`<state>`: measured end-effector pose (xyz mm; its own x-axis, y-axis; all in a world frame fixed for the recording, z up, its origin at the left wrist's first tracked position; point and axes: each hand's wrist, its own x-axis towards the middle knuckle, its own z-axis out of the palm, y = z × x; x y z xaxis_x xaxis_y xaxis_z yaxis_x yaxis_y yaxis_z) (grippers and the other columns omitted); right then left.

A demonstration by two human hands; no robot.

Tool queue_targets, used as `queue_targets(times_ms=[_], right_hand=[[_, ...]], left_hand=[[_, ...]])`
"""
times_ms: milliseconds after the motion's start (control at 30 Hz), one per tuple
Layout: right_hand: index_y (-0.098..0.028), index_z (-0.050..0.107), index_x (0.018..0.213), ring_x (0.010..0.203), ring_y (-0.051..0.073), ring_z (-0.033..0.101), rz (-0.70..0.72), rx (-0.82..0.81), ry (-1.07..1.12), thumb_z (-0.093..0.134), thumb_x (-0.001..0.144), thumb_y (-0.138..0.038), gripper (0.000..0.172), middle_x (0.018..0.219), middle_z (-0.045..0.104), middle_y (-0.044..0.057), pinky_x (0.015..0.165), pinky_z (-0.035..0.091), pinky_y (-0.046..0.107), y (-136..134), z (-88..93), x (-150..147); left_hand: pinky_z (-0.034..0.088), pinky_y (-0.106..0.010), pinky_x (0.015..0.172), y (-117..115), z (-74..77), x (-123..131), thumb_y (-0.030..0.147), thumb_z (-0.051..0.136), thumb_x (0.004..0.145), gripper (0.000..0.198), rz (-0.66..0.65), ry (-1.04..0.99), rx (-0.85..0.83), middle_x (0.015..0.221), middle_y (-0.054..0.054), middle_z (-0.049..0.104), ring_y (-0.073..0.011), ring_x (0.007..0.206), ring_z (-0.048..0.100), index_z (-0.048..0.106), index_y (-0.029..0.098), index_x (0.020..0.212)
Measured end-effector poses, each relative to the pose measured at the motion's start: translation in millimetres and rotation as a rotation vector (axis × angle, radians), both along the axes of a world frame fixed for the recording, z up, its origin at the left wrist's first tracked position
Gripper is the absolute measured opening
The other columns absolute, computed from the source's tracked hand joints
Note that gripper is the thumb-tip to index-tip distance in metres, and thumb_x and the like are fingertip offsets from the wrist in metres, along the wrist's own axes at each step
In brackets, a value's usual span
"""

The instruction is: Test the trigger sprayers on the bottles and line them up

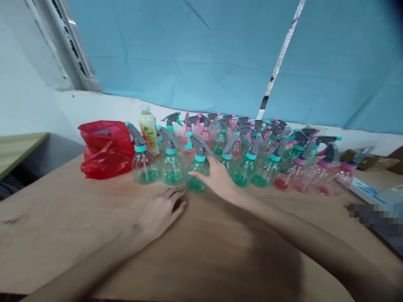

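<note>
My right hand (218, 176) is closed round the side of a green spray bottle (195, 178) with a grey trigger head and turquoise collar; the bottle stands upright on the wooden table (195, 247). Its thumb lies across the front, while the other fingers are partly hidden behind the bottle. Resting on the table just left of and below that bottle, my left hand (163, 212) holds nothing, its fingers loosely stretched. Two more green spray bottles, one nearer (172, 170) and one farther left (145, 170), stand beside the held one.
Several green and pink spray bottles (245, 170) crowd the table's back and right. A red plastic bag (107, 151) and a drink bottle with a pale label (148, 130) stand at the left. A flat blue-and-white package (368, 191) lies far right. A blue curtain (189, 63) hangs behind.
</note>
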<state>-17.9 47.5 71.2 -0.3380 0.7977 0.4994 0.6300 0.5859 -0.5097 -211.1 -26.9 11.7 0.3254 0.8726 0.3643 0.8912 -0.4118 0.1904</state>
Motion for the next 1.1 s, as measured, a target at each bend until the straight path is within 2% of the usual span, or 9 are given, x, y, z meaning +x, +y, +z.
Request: queue_targets(times_ms=[133, 267, 533, 667, 767, 833, 967, 1100], right_hand=[[-0.008, 0.041, 0.130, 0.112, 0.035, 0.056, 0.008, -0.008, -0.002, 0.060, 0.081, -0.048, 0.067, 0.120, 0.059, 0.020, 0.087, 0.047, 0.045, 6.7, 0.4, -3.6], [-0.006, 0.037, 0.134, 0.115, 0.036, 0.054, -0.010, -0.036, -0.017, 0.060, 0.081, -0.044, 0.068, 0.122, 0.058, 0.022, 0.087, 0.046, 0.046, 11.8, 2.4, -7.4], [-0.002, 0.031, 0.138, 0.118, 0.036, 0.052, -0.015, -0.082, -0.011, 0.059, 0.082, -0.039, 0.072, 0.128, 0.053, 0.025, 0.094, 0.044, 0.047, 13.7, 5.8, -13.3], [-0.008, 0.027, 0.142, 0.130, 0.030, 0.042, 0.020, -0.045, 0.053, 0.060, 0.082, -0.039, 0.075, 0.140, 0.044, 0.021, 0.103, 0.039, 0.045, 0.9, 6.2, -5.8], [-0.013, 0.026, 0.143, 0.131, 0.029, 0.040, 0.017, -0.001, 0.069, 0.059, 0.083, -0.042, 0.074, 0.143, 0.041, 0.018, 0.105, 0.036, 0.048, -18.9, 5.7, 12.5], [-0.016, 0.029, 0.141, 0.129, 0.029, 0.043, 0.022, -0.023, 0.041, 0.056, 0.084, -0.043, 0.069, 0.142, 0.042, 0.015, 0.102, 0.039, 0.050, -34.5, 5.4, 30.7], [-0.020, 0.041, 0.134, 0.122, 0.026, 0.050, 0.054, -0.076, -0.042, 0.055, 0.085, -0.041, 0.055, 0.134, 0.052, 0.012, 0.098, 0.043, 0.049, -58.7, 4.0, 74.4], [-0.019, 0.054, 0.119, 0.115, 0.023, 0.056, 0.055, -0.102, -0.092, 0.058, 0.085, -0.033, 0.036, 0.121, 0.062, 0.009, 0.098, 0.044, 0.044, -66.4, 0.2, 117.9]], left_hand=[[0.048, -0.038, 0.086, 12.2, 0.4, -4.0, 0.030, 0.042, 0.094, 0.030, 0.020, -0.004, -0.031, 0.117, -0.008, 0.061, -0.0245, 0.103, 0.060, 0.057, 0.018, 0.117], [0.050, -0.038, 0.080, 12.7, 1.2, 0.3, 0.031, 0.042, 0.093, 0.031, 0.062, 0.003, -0.036, 0.116, -0.009, 0.061, -0.0263, 0.098, 0.061, 0.056, 0.019, 0.118], [0.049, -0.039, 0.084, 9.1, 1.4, 0.7, 0.033, 0.040, 0.094, 0.032, 0.034, -0.007, -0.038, 0.116, -0.008, 0.061, -0.0257, 0.103, 0.059, 0.057, 0.019, 0.116], [0.048, -0.040, 0.087, 1.9, 0.0, 8.0, 0.034, 0.040, 0.094, 0.033, 0.012, 0.005, -0.033, 0.118, -0.008, 0.061, -0.0260, 0.106, 0.059, 0.058, 0.018, 0.116], [0.045, -0.041, 0.093, -6.5, -3.1, 20.9, 0.033, 0.039, 0.094, 0.034, -0.054, 0.025, -0.018, 0.120, -0.009, 0.061, -0.0259, 0.111, 0.056, 0.058, 0.017, 0.117], [0.043, -0.041, 0.096, -11.1, -5.7, 32.7, 0.033, 0.039, 0.095, 0.035, -0.115, 0.057, 0.008, 0.123, -0.010, 0.059, -0.0259, 0.115, 0.053, 0.057, 0.016, 0.119], [0.041, -0.043, 0.099, -11.8, -10.2, 63.4, 0.036, 0.037, 0.096, 0.040, -0.224, 0.114, 0.043, 0.127, -0.013, 0.056, -0.0273, 0.120, 0.049, 0.054, 0.014, 0.124], [0.041, -0.044, 0.099, -4.3, -13.8, 102.5, 0.036, 0.036, 0.096, 0.043, -0.286, 0.163, 0.043, 0.130, -0.014, 0.054, -0.0286, 0.123, 0.047, 0.052, 0.012, 0.128]])
